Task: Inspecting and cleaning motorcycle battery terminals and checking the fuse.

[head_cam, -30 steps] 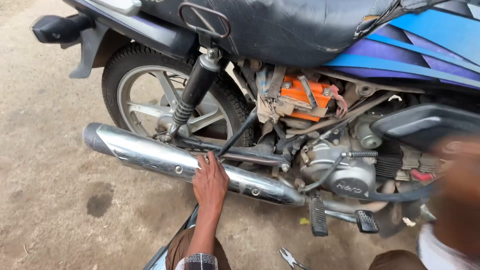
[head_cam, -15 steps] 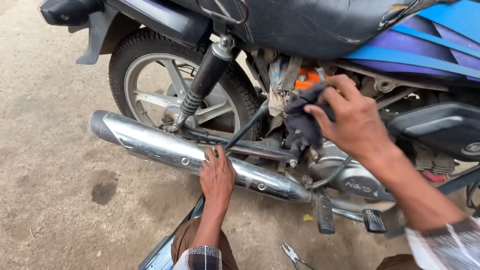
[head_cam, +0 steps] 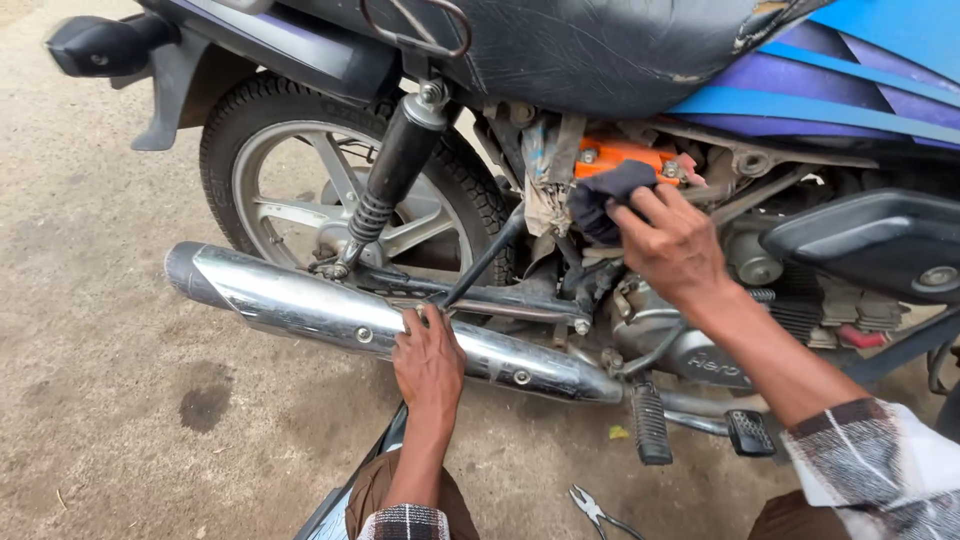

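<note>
One dark rag [head_cam: 600, 200] in right hand [head_cam: 672, 245], left hand [head_cam: 428, 362] apparently on one exhaust [head_cam: 330, 315]

One motorcycle [head_cam: 560, 200], one cloth [head_cam: 600, 200], perhaps pliers [head_cam: 592, 508].

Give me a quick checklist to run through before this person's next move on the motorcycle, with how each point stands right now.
1. Right hand grips the dark cloth: ok.
2. Cloth pressed against the orange part under the seat: ok.
3. Left hand braced on the chrome exhaust pipe: ok.
4. Exhaust cool enough to touch: cannot tell.
5. Pliers on the ground within reach: ok.
6. Motorcycle standing steady: cannot tell.
</note>
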